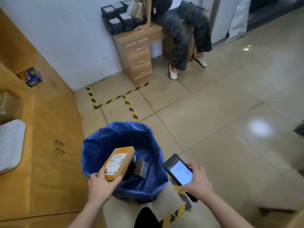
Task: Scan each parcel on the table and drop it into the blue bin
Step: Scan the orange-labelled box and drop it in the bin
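The left hand [102, 183] is gripping one short end of a flat brown cardboard parcel with a white shipping label [118, 162], thumb on top and fingers curled underneath, and is holding it tilted over the mouth of the round bin lined with a blue plastic bag [92, 145]. The right hand [197, 181] is clasping a black handheld phone-like scanner with a lit screen [178, 170] just beside the bin's right rim, its far end pointing towards the parcel.

Whether this parcel's label is being read right now cannot be told; judging by its place above the opening, it is either being scanned or is about to be let go. Inside the bin, at least one small grey-and-brown packet [142, 168] is lying on the bottom, so some of the work appears done.

To the left, on the wooden table [14, 195], a white padded mailer [9, 143], a clear-wrapped brownish package [8, 106] and a small purple printed box [30, 76] are waiting, well apart from the bin. If these count as parcels, several scan-and-drop rounds seem to be left after this one.

Further off, a person is sitting on a wooden desk with drawers [139, 53].
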{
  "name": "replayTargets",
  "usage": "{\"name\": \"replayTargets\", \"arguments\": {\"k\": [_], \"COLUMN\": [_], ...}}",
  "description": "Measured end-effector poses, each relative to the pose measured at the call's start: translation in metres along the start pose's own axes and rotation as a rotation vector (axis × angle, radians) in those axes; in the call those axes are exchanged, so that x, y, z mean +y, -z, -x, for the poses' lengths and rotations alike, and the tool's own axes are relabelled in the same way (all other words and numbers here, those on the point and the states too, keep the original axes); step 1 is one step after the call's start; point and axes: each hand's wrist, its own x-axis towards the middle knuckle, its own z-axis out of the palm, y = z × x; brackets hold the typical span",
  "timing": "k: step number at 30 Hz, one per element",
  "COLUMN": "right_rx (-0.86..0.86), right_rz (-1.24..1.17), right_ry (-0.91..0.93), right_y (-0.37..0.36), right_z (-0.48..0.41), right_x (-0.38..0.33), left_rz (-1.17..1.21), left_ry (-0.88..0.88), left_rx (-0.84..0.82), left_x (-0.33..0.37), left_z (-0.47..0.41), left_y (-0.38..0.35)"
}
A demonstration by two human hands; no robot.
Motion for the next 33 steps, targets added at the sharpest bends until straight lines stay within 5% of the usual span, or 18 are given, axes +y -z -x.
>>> {"name": "replayTargets", "arguments": {"k": [7, 14, 33], "right_rx": [-0.084, -0.113, -0.289], "right_rz": [-0.046, -0.132, 0.151], "right_ry": [-0.102, -0.18, -0.395], "right_y": [-0.09, -0.191, -0.382], "right_z": [-0.064, -0.155, -0.314], "right_x": [-0.082, -0.109, 0.009], "left_rz": [-0.163, -0.34, -0.455], "left_ry": [0.001, 0.031, 0.366], "left_rx": [-0.224, -0.509, -0.842], "left_x": [-0.009, -0.03, -0.136], "left_z": [-0.123, -0.22, -0.318], "left_y": [0.006, -0.061, -0.304]}}
